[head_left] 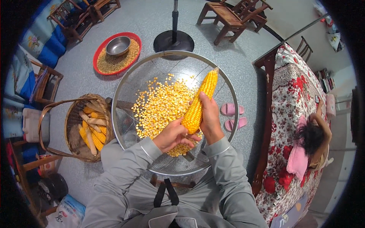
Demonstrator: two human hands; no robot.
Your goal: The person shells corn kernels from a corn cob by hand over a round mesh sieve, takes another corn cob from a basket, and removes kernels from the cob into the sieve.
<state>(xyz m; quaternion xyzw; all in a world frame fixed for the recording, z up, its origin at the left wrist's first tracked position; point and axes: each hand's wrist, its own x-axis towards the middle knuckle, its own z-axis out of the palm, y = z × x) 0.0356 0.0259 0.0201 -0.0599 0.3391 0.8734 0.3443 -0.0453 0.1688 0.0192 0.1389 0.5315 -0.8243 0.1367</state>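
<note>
We judge the step in hand to be shelling: we have an ear of corn (201, 99) raised over a round mesh sieve (117, 102), where loose kernels (161, 104) already lie in a broad heap. The ear looks nearly full (its underside is hidden from us), so this cob seems barely begun. The next move, as we read it, calls for a steady hold while the thumb pushes kernels off the near end, letting them drop onto the mesh.

The ear lies slanted between our hands, its tip pointing away and to the right. Our right hand (210, 116) is closed around its right side, thumb laid along the kernels. Our left hand (171, 135) is half curled at the lower end, thumb against it; whether those fingers grip, we cannot tell. Left of the sieve stands a wicker basket (71, 131) holding more cobs (99, 136).
</note>
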